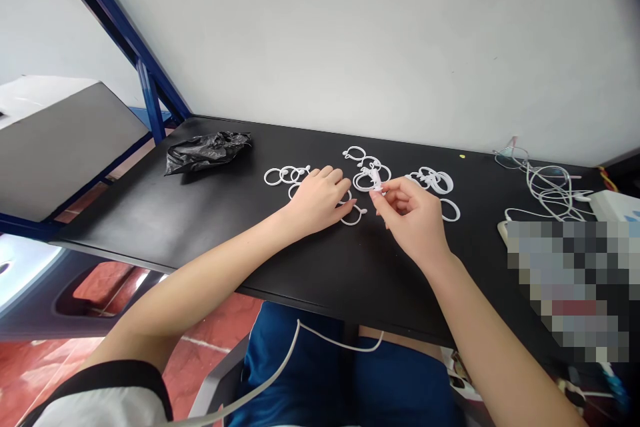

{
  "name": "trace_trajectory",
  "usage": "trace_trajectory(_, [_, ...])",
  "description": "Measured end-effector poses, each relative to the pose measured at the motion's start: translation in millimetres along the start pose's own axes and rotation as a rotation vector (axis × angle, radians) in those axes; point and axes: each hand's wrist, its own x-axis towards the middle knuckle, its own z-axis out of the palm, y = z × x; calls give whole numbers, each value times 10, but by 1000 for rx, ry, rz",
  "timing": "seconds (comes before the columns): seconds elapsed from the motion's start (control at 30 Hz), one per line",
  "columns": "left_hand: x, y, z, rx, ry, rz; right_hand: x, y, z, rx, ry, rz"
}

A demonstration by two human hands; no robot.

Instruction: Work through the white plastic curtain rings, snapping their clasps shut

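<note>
The left hand (323, 197) lies palm down on the black surface (210, 227), with its fingers a little bent. White rings peek out around and under it. I can't tell if it has hold of one, because the back of the hand hides its fingertips. Its thumb is at the edge of the lowest ring (359, 217), so maybe it keeps that ring from sliding.

The right hand (413, 217) is pinched nearly closed. Its thumb and first finger hold a small white piece (376, 177), and the other fingers are curled in. I think it holds the piece by its end because it is so small, and a tight pinch is a good way to grip it. The piece is over the middle bunch of rings, so I can't see its whole shape.

More rings sit to the left, near the left hand, and another bunch (433, 180) lies just past the right hand. All of them seem close enough to reach with hardly a stretch.

A crumpled black bag (207, 152) rests far to the left, out of the way. On the right there is a messy tangle of wire (550, 190) beside a white box (613, 205). A blurry patch covers something in front of the box. A pale cord (285, 363) hangs over the person's lap and might snag an arm.
</note>
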Motion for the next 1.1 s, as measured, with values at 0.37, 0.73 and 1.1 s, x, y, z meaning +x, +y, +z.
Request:
trace_trajectory(0.37, [-22,46,-17,-398,278,154,-15,-73,-24,298,-189,-9])
trace_trajectory(0.73, [-26,24,-10,-368,412,277,-3,-129,-46,309,-242,-40])
trace_trajectory(1.1, [-20,13,-29,-384,401,260,-23,-79,-44,341,-159,-64])
